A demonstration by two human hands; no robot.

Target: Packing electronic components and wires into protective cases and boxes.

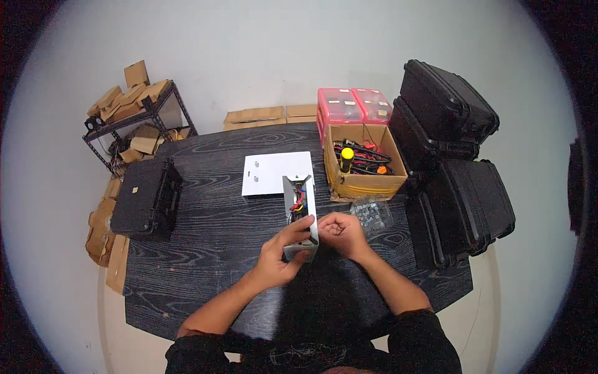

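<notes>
In my left hand is a narrow white and grey metal housing, tipped on its side. Red, yellow, blue and black wires show through its uncovered side. The thumb lies near its lower end and the fingers reach across it. Close against the housing's right wall is my right hand, its fingers curled in; whatever they pinch, if anything, is hidden. Beyond the housing a flat white panel lies on the table, partly covered by it. Just past my right hand sits a clear plastic bag of small metal parts.
The dark wood-grain table holds a cardboard box of cables with a yellow-topped screwdriver. Pink drawer boxes stand behind it. Black hard cases are stacked at right; another black case is at left, before a shelf.
</notes>
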